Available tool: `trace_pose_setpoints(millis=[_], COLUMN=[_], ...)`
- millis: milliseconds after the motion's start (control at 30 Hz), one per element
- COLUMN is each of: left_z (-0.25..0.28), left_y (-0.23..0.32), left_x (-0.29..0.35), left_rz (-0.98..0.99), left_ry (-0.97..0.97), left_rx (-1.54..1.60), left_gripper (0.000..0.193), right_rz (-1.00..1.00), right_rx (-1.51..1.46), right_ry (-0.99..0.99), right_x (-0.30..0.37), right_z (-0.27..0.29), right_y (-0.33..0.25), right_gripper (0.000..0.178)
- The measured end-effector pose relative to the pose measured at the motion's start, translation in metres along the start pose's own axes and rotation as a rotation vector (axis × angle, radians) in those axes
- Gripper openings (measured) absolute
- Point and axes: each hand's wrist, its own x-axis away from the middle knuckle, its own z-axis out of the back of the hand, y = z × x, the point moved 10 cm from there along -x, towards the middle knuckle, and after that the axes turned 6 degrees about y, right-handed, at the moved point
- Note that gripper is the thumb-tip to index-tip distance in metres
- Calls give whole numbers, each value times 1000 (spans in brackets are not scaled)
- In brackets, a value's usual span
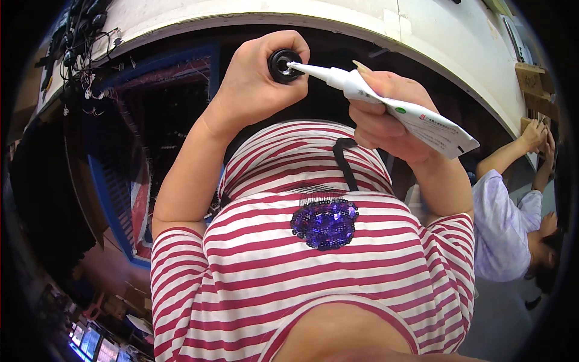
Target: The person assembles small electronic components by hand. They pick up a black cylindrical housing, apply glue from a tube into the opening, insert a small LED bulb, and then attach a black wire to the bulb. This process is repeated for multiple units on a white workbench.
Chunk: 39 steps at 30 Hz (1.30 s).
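Black, round, hollow-ended piece [278, 74], upper centre of frame: gripped by curled left hand [253, 81]. White, flat-ended tube [425, 125] with tapered nozzle [316, 72], right of centre: pinched by right hand [405, 90].

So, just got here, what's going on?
A person is holding a black cylinder in the left hand, its open end facing the camera. The right hand grips a white tube, its narrow nozzle pointed at that opening. The tip is right at the mouth; whether it touches the inside, I can't tell. Black cables sit on the bench to the left, and a co-worker is on the right.
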Motion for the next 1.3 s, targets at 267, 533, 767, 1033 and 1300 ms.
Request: trace_pose_setpoints(millis=[267, 533, 767, 1033, 1300], left_z=[-2, -1, 1, 1, -3], left_y=[1, -3, -12, -15, -6], left_x=[0, -1, -3, -16, -26], left_rz=[-29, 10, 72, 277, 174], left_ry=[16, 13, -7, -41, -63], left_rx=[-39, 14, 55, 268, 632], left_gripper=[14, 16, 20, 32, 47], right_rz=[41, -30, -55, 290, 655], right_rx=[127, 293, 350, 514, 1188], right_ry=[131, 316, 334, 123, 669], right_x=[-4, -3, -5, 1, -17], right_z=[11, 15, 17, 2, 92], right_y=[-4, -7, -18, -80, -213], right_gripper=[31, 24, 28, 37, 28])
